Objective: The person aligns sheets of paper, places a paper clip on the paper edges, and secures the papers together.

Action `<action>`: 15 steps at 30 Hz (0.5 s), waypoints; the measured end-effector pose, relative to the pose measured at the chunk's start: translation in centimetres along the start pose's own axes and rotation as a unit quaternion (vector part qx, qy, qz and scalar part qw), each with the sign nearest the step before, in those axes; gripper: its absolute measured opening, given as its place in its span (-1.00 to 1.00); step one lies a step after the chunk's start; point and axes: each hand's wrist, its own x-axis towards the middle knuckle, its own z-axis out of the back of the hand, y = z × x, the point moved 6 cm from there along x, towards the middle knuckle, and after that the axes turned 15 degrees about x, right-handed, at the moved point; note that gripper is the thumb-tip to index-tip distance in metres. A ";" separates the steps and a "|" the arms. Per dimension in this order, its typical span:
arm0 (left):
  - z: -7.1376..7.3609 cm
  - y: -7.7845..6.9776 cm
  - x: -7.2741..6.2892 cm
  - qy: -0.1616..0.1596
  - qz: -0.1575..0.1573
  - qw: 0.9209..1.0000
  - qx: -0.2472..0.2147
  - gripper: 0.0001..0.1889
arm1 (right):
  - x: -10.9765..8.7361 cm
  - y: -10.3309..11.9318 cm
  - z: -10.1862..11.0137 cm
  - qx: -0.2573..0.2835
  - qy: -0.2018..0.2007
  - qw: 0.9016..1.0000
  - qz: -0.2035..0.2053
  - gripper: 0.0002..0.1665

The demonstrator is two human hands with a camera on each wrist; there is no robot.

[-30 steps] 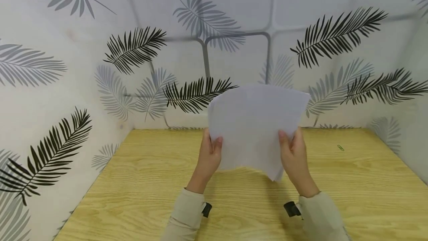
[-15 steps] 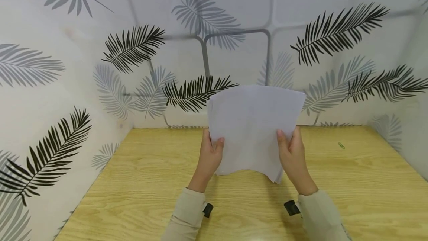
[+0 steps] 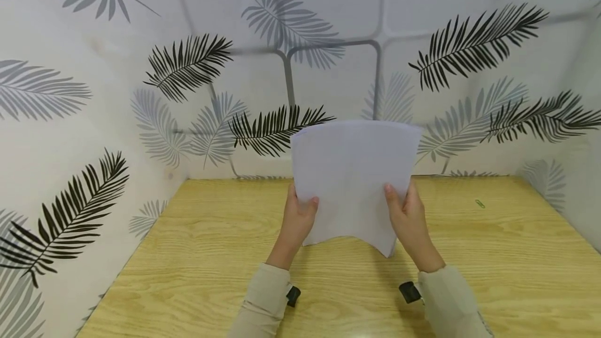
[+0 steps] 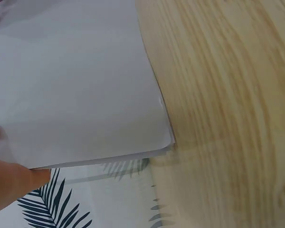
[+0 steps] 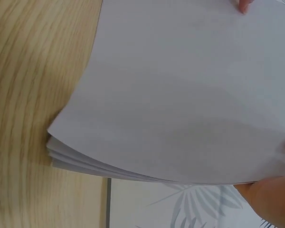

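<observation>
A stack of white paper sheets (image 3: 352, 181) is held up above the table, bowed across its width. My left hand (image 3: 298, 220) grips its left side, thumb on the near face and fingers behind. On the opposite side my right hand (image 3: 409, 220) grips it the same way. In the right wrist view the stack's lower corner (image 5: 71, 159) shows several sheet edges slightly fanned apart. The left wrist view shows the other corner (image 4: 164, 142) with its edges closer together. Most fingers of both hands are hidden behind the paper.
A wood-grain table (image 3: 197, 254) lies under the hands. A small green paper clip (image 3: 480, 203) rests on it at the right. Leaf-patterned walls (image 3: 188, 9) stand behind and along the sides.
The right hand has moved a little to the left, toward the left hand. The stack looks narrower, and its upper right corner has shifted left.
</observation>
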 end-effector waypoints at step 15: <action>1.6 -1.4 0.0 0.025 -0.036 0.999 -0.004 -0.53 | 1.1 0.2 0.5 -0.013 0.085 0.996 -0.026 -0.48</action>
